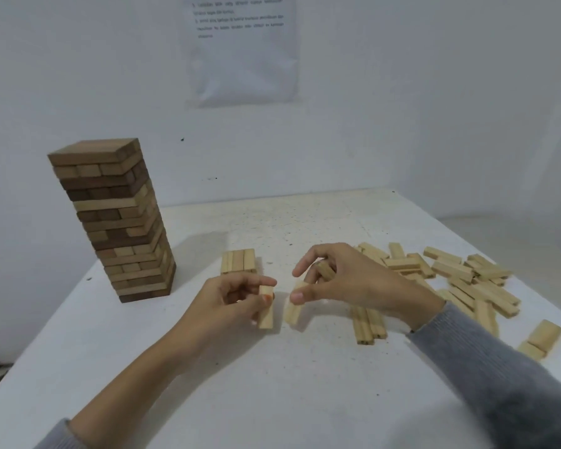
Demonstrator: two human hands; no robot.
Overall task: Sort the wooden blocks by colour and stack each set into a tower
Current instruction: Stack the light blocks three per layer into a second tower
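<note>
A tall tower of brown and dark wooden blocks stands at the table's far left. In the middle, a low layer of three pale blocks lies flat. My left hand pinches one pale block just in front of that layer. Beside it, my right hand grips pale blocks, one hanging under the thumb and another between the fingers. A loose heap of pale blocks spreads over the right side of the table.
The white speckled table meets a white wall at the back, where a printed sheet hangs. A few pale blocks lie side by side under my right wrist. Two more sit near the table's right edge.
</note>
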